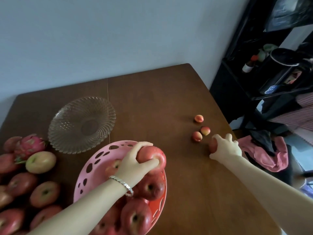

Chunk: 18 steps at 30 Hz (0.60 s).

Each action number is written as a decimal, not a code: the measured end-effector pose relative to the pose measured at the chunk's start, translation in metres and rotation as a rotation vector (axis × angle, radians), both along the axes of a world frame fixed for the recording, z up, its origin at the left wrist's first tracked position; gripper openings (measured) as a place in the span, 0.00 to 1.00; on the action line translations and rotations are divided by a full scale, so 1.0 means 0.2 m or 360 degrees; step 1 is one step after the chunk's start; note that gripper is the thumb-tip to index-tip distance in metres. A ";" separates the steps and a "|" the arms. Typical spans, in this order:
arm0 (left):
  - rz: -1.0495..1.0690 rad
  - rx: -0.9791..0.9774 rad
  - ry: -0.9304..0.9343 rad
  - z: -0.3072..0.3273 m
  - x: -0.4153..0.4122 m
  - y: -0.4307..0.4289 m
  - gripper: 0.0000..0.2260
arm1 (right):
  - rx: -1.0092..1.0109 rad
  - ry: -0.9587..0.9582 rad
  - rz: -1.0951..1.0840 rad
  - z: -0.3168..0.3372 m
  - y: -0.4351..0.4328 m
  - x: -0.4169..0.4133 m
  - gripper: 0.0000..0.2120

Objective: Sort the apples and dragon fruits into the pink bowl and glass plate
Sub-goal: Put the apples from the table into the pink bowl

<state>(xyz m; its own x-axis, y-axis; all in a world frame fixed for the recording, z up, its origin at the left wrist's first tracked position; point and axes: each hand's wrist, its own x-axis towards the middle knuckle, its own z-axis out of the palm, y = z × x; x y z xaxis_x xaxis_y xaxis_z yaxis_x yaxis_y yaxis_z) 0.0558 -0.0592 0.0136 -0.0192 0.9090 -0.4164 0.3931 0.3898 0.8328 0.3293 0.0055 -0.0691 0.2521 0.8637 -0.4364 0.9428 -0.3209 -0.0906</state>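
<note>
Your left hand [133,164] has its grip wrapped around a red apple [153,157], held right over the far rim of the pink bowl [94,164], and that bowl is already heaped with apples. Over on the far right your right hand [226,147] is cupped over a reddish fruit [213,145] lying on the bench [169,99], fingers curled round it, though whether it has lifted you cannot tell from here. Three small peach-like fruits [199,128] sit just beside that hand.

The glass plate [81,124] stands bare beyond the bowl, and the dragon fruit [29,144] waits on the left among the loose apples [40,161], not yet sorted.

Watch the pile. The bowl looks crowded near that rim, so an apple set on top could roll off and across the bench, maybe knocking the little fruits toward the edge. Seat it in a hollow, not on a crown. Your right hand is working close to the bench edge too; a loose hold there and the fruit drops to the floor. And mind the glass plate with your forearm.
</note>
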 end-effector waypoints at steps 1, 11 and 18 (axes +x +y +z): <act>0.0089 -0.0008 -0.0022 0.00 -0.05 -0.03 0.19 | 0.0026 0.0063 0.0038 0.04 -0.02 -0.05 0.34; 0.0658 -0.0160 -0.0354 -0.10 -0.37 -0.18 0.13 | 0.0356 0.0753 0.0659 0.47 -0.21 -0.82 0.35; 0.0785 -0.0100 -0.0301 -0.12 -0.43 -0.20 0.11 | 0.0342 0.0209 0.0698 0.20 -0.26 -1.00 0.35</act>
